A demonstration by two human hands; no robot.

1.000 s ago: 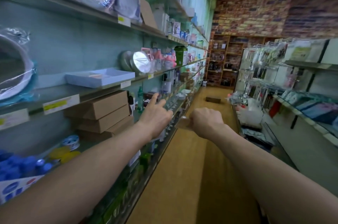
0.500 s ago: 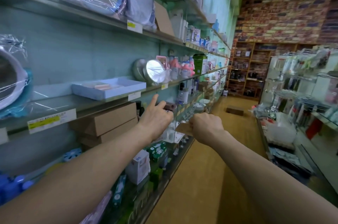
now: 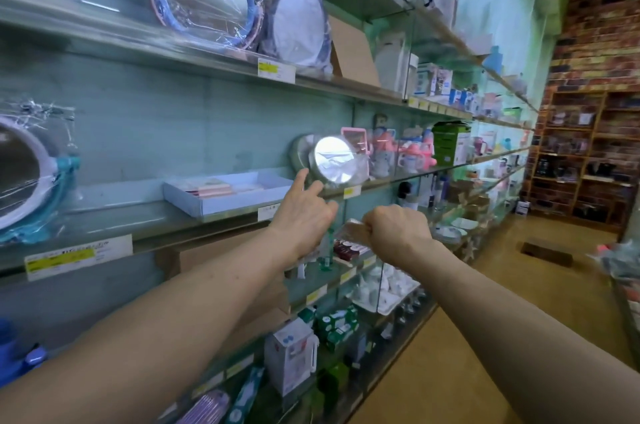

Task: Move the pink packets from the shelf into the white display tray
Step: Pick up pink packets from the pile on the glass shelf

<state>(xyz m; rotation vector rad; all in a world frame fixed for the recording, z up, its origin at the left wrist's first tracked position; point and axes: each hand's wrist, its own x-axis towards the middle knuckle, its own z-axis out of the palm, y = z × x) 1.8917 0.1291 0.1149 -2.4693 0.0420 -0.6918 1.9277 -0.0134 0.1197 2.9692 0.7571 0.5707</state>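
The white display tray sits on the middle glass shelf, with pink packets lying flat in its left part. My left hand is raised just right of the tray's front corner, fingers apart and holding nothing. My right hand is a closed fist below shelf level, gripping a pink packet whose edge sticks out to the left of the fist. Both hands are apart from the tray.
Round wrapped mirrors stand right of the tray, pink bottles beyond. Cardboard boxes sit on the shelf below. Small boxed goods fill the lower shelves. The aisle floor runs to a brick wall.
The view has swung left toward the shelves and closer to the tray. Both hands have risen a little toward the tray shelf; my right hand still grips the packet.
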